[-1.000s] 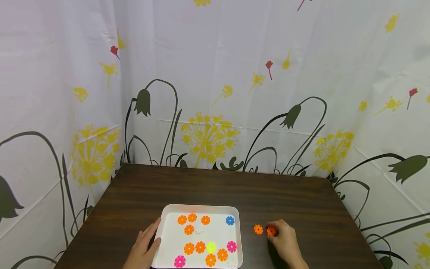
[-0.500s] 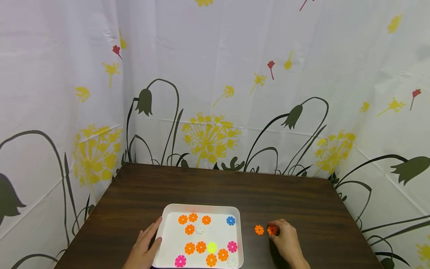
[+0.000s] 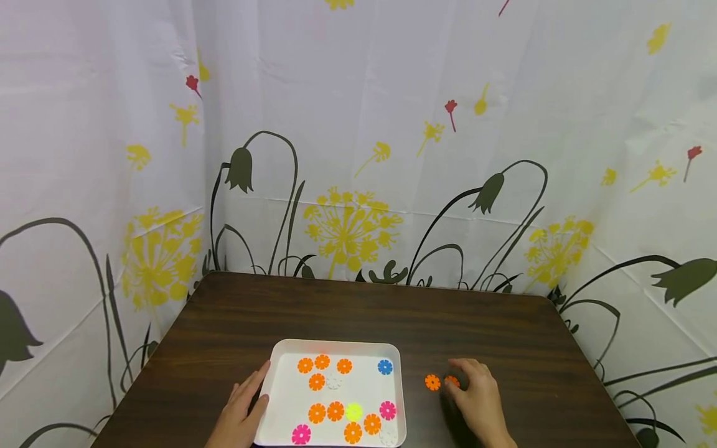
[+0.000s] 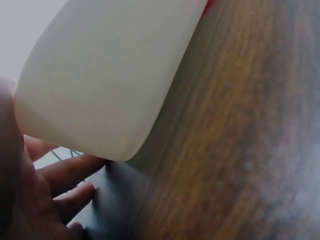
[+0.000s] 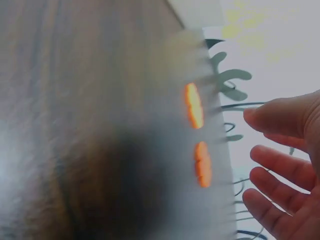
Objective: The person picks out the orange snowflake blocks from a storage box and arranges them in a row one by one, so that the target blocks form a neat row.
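A white tray [image 3: 330, 348] stands on the dark wooden table, with flower-shaped discs in orange, pink, blue, yellow and white lying inside. Against the tray's left side rests my left hand [image 3: 238, 407], its fingers extended along the outer wall; the left wrist view shows that pale wall [image 4: 110, 80] close up. Right of the tray, one orange disc [image 3: 432, 382] lies flat. Beside it is a second orange disc [image 3: 452, 380], partly covered by my right hand [image 3: 476, 395]. In the right wrist view, the fingers of this hand [image 5: 292, 165] are spread apart, holding nothing, above both discs.
The brown table [image 3: 347, 305] extends behind and to both sides of the tray. A white curtain [image 3: 358, 93] printed with flowers hangs past its far edge.
My right hand has let go of the second orange disc, leaving it on the table beside the first, and its fingers have opened and lifted slightly. The left hand and tray have stayed put.
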Demonstrator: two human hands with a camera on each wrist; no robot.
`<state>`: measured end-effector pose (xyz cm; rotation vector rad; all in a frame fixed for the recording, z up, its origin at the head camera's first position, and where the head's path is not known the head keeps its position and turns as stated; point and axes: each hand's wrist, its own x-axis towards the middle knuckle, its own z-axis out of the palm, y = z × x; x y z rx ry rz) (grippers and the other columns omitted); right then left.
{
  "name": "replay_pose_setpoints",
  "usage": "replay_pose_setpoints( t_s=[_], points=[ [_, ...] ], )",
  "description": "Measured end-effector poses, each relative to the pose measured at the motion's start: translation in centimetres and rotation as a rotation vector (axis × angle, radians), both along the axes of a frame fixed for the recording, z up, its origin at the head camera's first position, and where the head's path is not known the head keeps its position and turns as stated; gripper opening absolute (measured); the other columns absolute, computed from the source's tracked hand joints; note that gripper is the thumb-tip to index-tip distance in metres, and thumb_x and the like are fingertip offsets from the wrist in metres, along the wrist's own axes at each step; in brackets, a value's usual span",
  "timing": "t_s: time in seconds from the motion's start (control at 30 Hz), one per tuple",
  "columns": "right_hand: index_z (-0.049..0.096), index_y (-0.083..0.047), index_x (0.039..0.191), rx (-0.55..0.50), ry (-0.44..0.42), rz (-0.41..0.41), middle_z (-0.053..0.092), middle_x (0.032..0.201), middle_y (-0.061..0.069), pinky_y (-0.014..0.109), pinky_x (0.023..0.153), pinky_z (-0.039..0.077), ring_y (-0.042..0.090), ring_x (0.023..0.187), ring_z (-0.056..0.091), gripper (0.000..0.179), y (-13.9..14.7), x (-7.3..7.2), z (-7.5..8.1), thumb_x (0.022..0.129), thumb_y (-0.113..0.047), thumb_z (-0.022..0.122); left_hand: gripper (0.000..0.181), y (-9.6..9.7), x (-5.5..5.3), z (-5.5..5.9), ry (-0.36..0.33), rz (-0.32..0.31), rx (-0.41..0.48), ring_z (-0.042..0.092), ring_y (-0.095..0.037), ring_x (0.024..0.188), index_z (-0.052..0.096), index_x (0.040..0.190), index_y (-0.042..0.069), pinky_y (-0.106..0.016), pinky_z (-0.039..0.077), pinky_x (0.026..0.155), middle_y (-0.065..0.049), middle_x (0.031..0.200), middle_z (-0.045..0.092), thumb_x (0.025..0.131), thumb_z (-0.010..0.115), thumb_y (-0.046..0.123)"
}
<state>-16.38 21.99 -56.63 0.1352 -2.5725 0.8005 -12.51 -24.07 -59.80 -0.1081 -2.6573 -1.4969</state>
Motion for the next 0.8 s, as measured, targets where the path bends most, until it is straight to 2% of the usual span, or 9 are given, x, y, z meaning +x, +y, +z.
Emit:
replay_pose_setpoints(
  t_s=[0.13, 0.3, 0.53, 0.67, 0.8],
  points=[
    [0.08, -0.007, 0.111, -0.001, 0.102, 0.032, 0.078, 0.108, 0.003, 0.041, 0.076, 0.058, 0.023, 0.096, 0.067, 0.046, -0.4, 0.0, 0.6, 0.068, 0.0, 0.097, 0.059, 0.0, 0.0, 0.2, -0.021, 0.0, 0.006, 0.035, -0.061, 0.148, 0.044, 0.162, 0.014, -0.082, 0.01, 0.119, -0.029, 0.161, 0.045, 0.105, 0.06, 0.012],
    [0.081, -0.01, 0.11, -0.029, 0.129, 0.053, 0.078, 0.107, -0.001, 0.032, 0.071, 0.054, 0.018, 0.092, 0.064, 0.05, -0.9, 0.1, 1.2, 0.064, 0.003, 0.097, 0.06, -0.1, 0.0, 0.3, -0.037, -0.003, 0.01, 0.034, -0.061, 0.149, 0.044, 0.162, 0.014, -0.082, 0.009, 0.119, -0.029, 0.161, 0.045, 0.105, 0.06, 0.012],
    [0.081, -0.011, 0.11, -0.054, 0.129, 0.089, 0.078, 0.105, 0.001, 0.029, 0.071, 0.056, 0.019, 0.088, 0.064, 0.052, -1.4, 0.1, 1.4, 0.063, 0.004, 0.097, 0.06, 0.0, -0.1, 0.2, -0.027, -0.006, 0.001, 0.035, -0.06, 0.149, 0.044, 0.162, 0.015, -0.083, 0.011, 0.119, -0.028, 0.161, 0.045, 0.105, 0.06, 0.012],
    [0.08, -0.01, 0.11, -0.059, 0.13, 0.101, 0.078, 0.105, 0.002, 0.032, 0.074, 0.061, 0.021, 0.091, 0.067, 0.053, -1.7, 0.1, 1.5, 0.063, 0.005, 0.098, 0.06, 0.0, -0.1, 0.0, -0.03, -0.004, -0.006, 0.035, -0.06, 0.149, 0.044, 0.163, 0.015, -0.082, 0.011, 0.119, -0.028, 0.161, 0.045, 0.105, 0.06, 0.012],
    [0.08, -0.011, 0.11, -0.074, 0.132, 0.114, 0.079, 0.107, 0.0, 0.033, 0.077, 0.062, 0.019, 0.092, 0.069, 0.052, -2.2, 0.1, 1.7, 0.063, 0.004, 0.098, 0.06, 0.0, 0.0, 0.2, -0.023, 0.002, -0.015, 0.036, -0.06, 0.148, 0.044, 0.162, 0.014, -0.082, 0.012, 0.119, -0.03, 0.16, 0.046, 0.104, 0.06, 0.011]
  ],
)
